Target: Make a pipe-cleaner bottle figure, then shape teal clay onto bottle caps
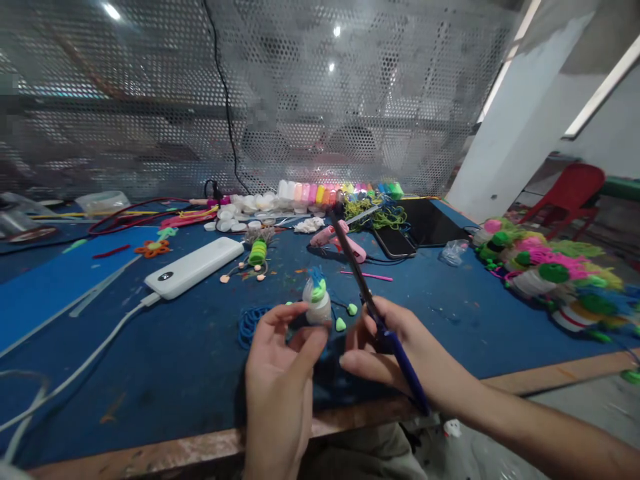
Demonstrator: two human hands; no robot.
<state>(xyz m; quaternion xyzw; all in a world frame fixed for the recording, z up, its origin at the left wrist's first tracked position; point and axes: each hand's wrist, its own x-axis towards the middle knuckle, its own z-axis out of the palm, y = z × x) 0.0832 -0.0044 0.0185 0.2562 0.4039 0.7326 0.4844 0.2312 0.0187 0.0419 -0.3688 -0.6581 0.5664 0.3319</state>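
Observation:
Between the thumb and fingers of my left hand (285, 367) is a small white bottle figure (319, 310) topped with green clay and blue yarn. Green clay blobs (341, 325) show beside it, some on dark thin limbs. My right hand (395, 347) holds scissors (373, 303) with dark blades and blue handles; the blades point up and away. Just left of the figure, a loose coil of blue yarn (251, 325) lies on the blue table (200, 373). A similar figure with a green striped body (258, 252) lies farther back.
A white power bank (195, 267) with a cable lies at left. Behind are a pink glue gun (337, 240), a phone (394, 241), a pink stick (367, 275) and colourful clay packs (340, 193). Several yarn-topped figures (543, 280) line the right edge. A perforated metal screen (300, 100) stands behind.

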